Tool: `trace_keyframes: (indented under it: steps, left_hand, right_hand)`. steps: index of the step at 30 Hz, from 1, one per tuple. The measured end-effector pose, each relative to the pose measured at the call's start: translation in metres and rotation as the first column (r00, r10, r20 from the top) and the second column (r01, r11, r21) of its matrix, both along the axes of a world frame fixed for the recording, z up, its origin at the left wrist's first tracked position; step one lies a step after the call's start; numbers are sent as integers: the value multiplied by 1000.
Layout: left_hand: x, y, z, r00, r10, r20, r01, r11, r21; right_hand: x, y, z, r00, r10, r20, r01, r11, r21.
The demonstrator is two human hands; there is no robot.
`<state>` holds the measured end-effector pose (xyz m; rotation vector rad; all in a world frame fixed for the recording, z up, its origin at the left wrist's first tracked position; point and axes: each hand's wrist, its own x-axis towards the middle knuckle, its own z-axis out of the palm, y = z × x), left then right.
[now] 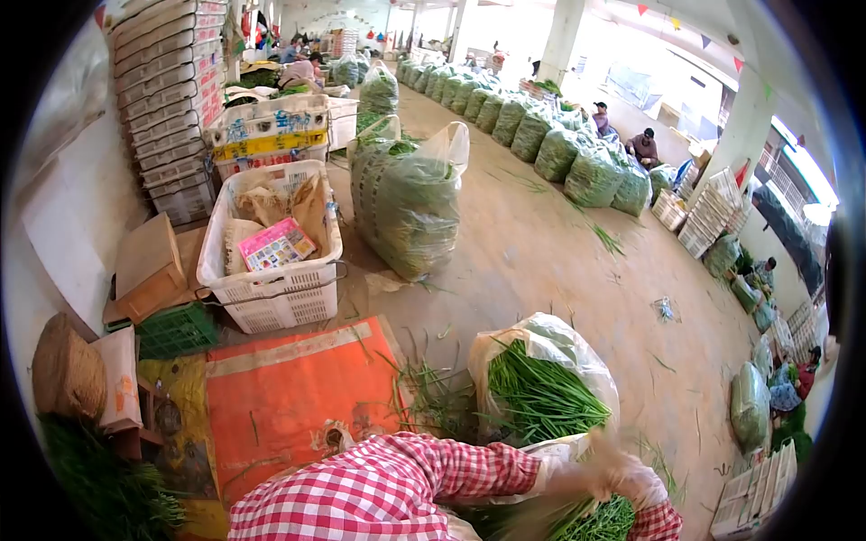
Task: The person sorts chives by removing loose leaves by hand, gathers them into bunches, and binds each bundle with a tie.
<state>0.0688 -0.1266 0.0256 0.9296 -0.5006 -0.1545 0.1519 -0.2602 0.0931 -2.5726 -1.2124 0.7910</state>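
Observation:
Both of my hands are close together at the lower right of the head view. My left hand (570, 480) reaches in from a red checked sleeve and is smeared by motion. My right hand (639, 483), at a checked cuff, is beside it, its fingers blurred too. Whether either holds anything cannot be made out. Just below them lie green stalks (604, 521), partly hidden by the hands and sleeve. Above them an open clear plastic bag (594, 361) holds long green stalks (539, 393).
An orange mat (298, 397) lies left of the bag. Behind it stand a white crate (280, 302) with a pink box, and a large filled bag (406, 212). Stacked crates (171, 99) line the left wall. Filled bags (530, 133) and several seated people are farther off.

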Motion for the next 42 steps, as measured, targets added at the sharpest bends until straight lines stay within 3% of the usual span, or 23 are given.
trace_keyframes:
  steps: [2,3,5,6,7,8,9,10,11,13,15,16,18,20,23,25,27,29,33,35,38,41,42]
  left_hand:
    - [15,7,-6,991,-3,-132,-17,989,-148]
    - [28,13,-5,980,-34,-197,-19,965,-261]
    - [61,26,5,980,-68,-186,-20,900,-436]
    - [77,34,19,992,30,-122,-73,930,-362]
    - [68,41,55,984,176,-25,-173,915,-364]
    - [76,38,75,912,407,44,-373,872,-318]
    - [90,27,95,779,602,175,-510,770,-383]
    - [98,16,113,587,761,278,-609,641,-468]
    - [86,13,127,587,760,278,-608,641,-468]
    - [56,10,148,279,677,681,-831,525,-182]
    - [61,-4,150,-69,478,875,-887,373,-274]
    - [61,-32,144,-148,576,804,-918,222,-328]
    - [76,-77,123,-154,677,720,-932,144,-334]
    - [85,-78,113,-12,707,708,-866,346,-360]
    - [45,-46,127,-25,544,839,-863,412,-292]
    - [39,-37,131,457,405,792,-654,756,-9]
    - [41,-37,131,509,404,760,-583,811,-40]
    - [29,-41,135,865,234,443,-80,938,-338]
    - [28,-21,148,926,114,361,33,925,-377]
    - [36,-9,145,889,94,447,64,943,-326]
    - [27,3,144,880,337,336,-118,838,-533]
    - [38,15,131,857,463,225,-299,804,-514]
    - [41,17,124,831,515,208,-336,765,-550]
  right_hand:
    - [12,1,-11,960,-279,-5,262,897,355]
    - [15,-1,-15,925,-363,-113,338,649,681]
    - [11,-3,4,913,-295,-280,402,552,730]
    - [8,-5,16,875,-220,-432,484,438,758]
    - [2,-5,23,876,-220,-429,482,435,760]
    - [-9,-1,28,951,-171,-256,306,431,849]
    - [-23,7,36,990,-121,-71,115,416,902]
    - [-49,20,50,973,-118,-198,226,316,922]
    - [-49,19,46,973,-118,-198,226,316,922]
    - [-48,9,32,883,-464,67,176,460,870]
    - [-35,-9,30,852,-511,-114,380,455,805]
    - [-32,-15,25,852,-506,-135,403,468,786]
    - [-28,-21,14,862,-483,-155,424,517,744]
    - [-27,-18,4,877,-446,-176,422,544,725]
    - [-26,-7,-8,888,-409,-211,405,478,779]
    - [-26,-3,-13,882,-408,-236,388,341,856]
    - [-27,4,-18,888,-392,-241,339,202,919]
    - [-24,8,-24,886,-388,-253,302,70,951]
    - [-8,9,-28,884,-402,-237,221,-88,971]
    - [2,10,-25,887,-414,-203,184,-85,979]
    - [16,12,-21,894,-442,-76,96,24,995]
    - [18,16,-10,874,-478,86,-8,163,987]
    - [18,15,-7,820,-550,159,15,298,954]
